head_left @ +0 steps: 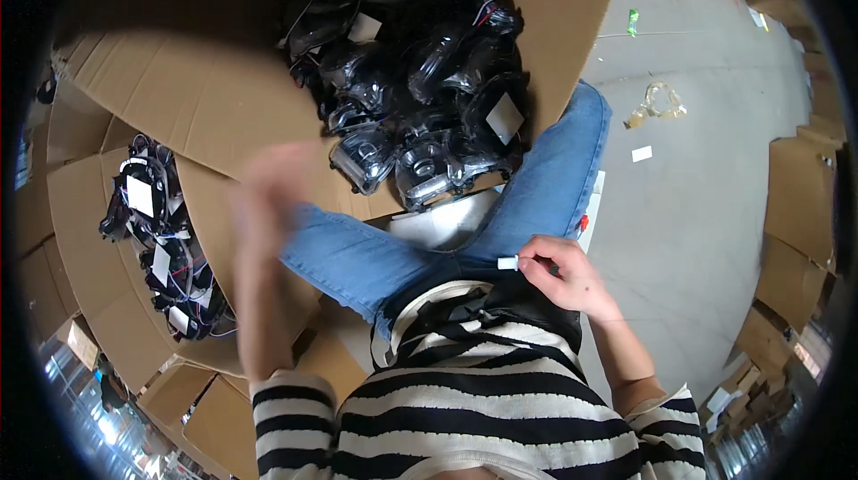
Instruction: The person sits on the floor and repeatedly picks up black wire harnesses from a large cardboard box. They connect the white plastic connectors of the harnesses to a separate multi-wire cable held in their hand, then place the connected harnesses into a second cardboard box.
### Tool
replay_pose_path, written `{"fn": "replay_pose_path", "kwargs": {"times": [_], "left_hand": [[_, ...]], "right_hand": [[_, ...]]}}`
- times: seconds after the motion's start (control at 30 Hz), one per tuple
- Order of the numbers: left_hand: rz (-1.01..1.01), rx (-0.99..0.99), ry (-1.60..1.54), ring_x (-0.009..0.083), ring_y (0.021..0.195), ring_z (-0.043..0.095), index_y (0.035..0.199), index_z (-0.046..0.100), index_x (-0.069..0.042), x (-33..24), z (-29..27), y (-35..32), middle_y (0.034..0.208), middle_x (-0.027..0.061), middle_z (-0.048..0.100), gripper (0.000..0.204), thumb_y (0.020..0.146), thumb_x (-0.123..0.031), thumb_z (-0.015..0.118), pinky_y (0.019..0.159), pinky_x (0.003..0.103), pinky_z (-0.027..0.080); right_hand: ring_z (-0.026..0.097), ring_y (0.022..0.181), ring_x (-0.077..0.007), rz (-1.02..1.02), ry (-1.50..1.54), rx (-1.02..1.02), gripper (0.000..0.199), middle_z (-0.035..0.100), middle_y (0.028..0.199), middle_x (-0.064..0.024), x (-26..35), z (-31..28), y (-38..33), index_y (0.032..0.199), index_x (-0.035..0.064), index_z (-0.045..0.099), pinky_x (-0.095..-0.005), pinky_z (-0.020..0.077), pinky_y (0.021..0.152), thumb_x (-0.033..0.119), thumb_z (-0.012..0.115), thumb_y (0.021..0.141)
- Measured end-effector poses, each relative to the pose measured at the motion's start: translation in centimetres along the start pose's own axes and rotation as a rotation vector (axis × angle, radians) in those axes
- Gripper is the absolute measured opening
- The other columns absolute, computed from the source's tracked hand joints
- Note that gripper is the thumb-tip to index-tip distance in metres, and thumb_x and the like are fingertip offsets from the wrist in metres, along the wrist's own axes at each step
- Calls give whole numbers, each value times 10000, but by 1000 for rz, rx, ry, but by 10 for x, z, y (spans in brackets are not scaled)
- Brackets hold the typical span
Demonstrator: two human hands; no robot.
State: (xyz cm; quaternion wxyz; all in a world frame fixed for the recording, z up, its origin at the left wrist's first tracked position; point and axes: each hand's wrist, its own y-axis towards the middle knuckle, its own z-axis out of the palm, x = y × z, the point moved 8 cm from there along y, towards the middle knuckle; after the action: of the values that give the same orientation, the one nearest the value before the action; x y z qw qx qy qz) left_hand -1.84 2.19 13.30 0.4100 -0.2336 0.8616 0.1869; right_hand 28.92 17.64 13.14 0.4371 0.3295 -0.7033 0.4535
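Observation:
My right hand (567, 276) is closed over my lap, pinching a small white piece (508, 263) whose kind I cannot make out. My left hand (279, 183), smeared by motion, is raised near the flap of a big cardboard box (192, 91); its fingers cannot be read. Straight ahead, that box holds a heap of black vehicle headlights with clear lenses, and one headlight (362, 158) lies at the heap's near edge beyond my left hand. Among them sits a white label (505, 118).
At left, another carton (89, 203) holds more black lamp units (165, 248) with wires and white labels. Cardboard boxes (795, 212) line the far right. On the grey floor (715, 185) lie a tangled tape strip (660, 103), a green wrapper (633, 22) and a white paper piece (642, 154).

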Motion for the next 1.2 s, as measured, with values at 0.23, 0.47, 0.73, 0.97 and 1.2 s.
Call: {"fn": "replay_pose_path", "kwargs": {"times": [0.23, 0.47, 0.73, 0.97, 1.2], "left_hand": [[674, 538, 455, 186, 747, 491, 782, 595, -59, -107, 301, 30, 732, 48, 507, 159, 677, -137, 505, 651, 317, 402], [690, 993, 910, 174, 709, 580, 663, 666, -172, -43, 421, 15, 701, 6, 625, 114, 671, -176, 553, 570, 318, 451], [885, 780, 946, 176, 932, 505, 770, 661, -158, -67, 384, 21, 877, 24, 603, 199, 704, -242, 493, 900, 351, 274], [441, 423, 412, 227, 820, 502, 530, 561, -99, -95, 229, 74, 710, 58, 523, 104, 588, -179, 530, 709, 372, 393], [56, 176, -301, 226, 824, 532, 844, 555, -13, -81, 121, 22, 836, 85, 554, 123, 722, -5, 542, 732, 307, 417]], "right_hand": [[481, 559, -125, 44, 47, -39, 53, 527, 664, -56, -12, -20, -9, 738, -7, 525, -242, 379, 505, 36, 500, 756], [479, 578, -131, 110, 93, -144, 53, 514, 623, -51, -49, -34, -16, 711, -6, 518, -242, 372, 540, 31, 504, 746], [427, 567, -67, 216, 216, -172, 76, 484, 603, -8, -62, -39, -15, 687, -3, 499, -205, 337, 521, 24, 502, 757], [462, 558, -86, 179, 133, -143, 72, 528, 619, -28, -45, -34, -20, 697, -10, 526, -218, 358, 498, 42, 522, 747], [476, 507, -99, 75, -105, 47, 90, 543, 613, -63, 14, 4, 1, 805, 4, 558, -233, 381, 479, 85, 542, 769]]}}
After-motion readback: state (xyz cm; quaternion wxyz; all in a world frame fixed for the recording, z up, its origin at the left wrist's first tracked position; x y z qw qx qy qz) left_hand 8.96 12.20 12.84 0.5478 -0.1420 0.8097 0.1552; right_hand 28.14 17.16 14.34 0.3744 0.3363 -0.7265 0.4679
